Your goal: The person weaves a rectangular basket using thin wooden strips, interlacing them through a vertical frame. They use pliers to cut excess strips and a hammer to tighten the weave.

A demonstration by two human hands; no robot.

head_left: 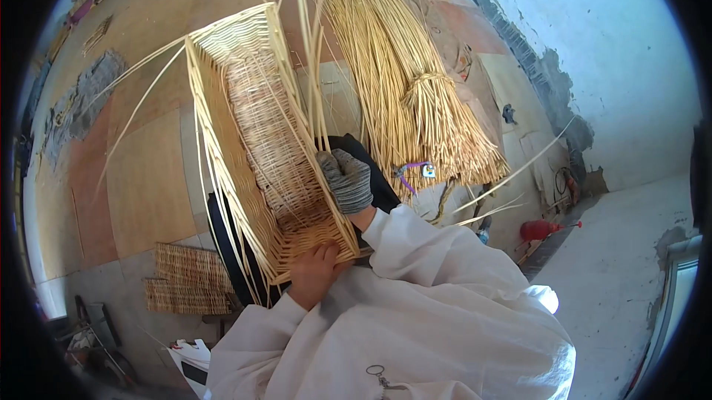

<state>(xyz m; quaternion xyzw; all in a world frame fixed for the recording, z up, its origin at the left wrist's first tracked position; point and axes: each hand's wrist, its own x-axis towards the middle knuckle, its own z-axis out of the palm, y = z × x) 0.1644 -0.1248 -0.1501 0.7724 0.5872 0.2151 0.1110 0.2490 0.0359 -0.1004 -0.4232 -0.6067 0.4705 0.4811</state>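
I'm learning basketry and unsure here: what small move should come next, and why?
Perhaps the gloved right hand should bend one of the long rods down along the right side of the wicker basket: they stand up loose there, and the bare left hand is on the near end, probably able to steady it.

The floor [148, 177] carries bundled pale rods [415, 88] and flat woven panels [189, 279].

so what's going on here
A person is handling a long wicker basket. The bare left hand lies over its near end; the gloved right hand is curled at its right side, next to long loose rods, its grip partly hidden. With rods sticking out past its edges, it looks unfinished. A big tied bundle lies to the right.
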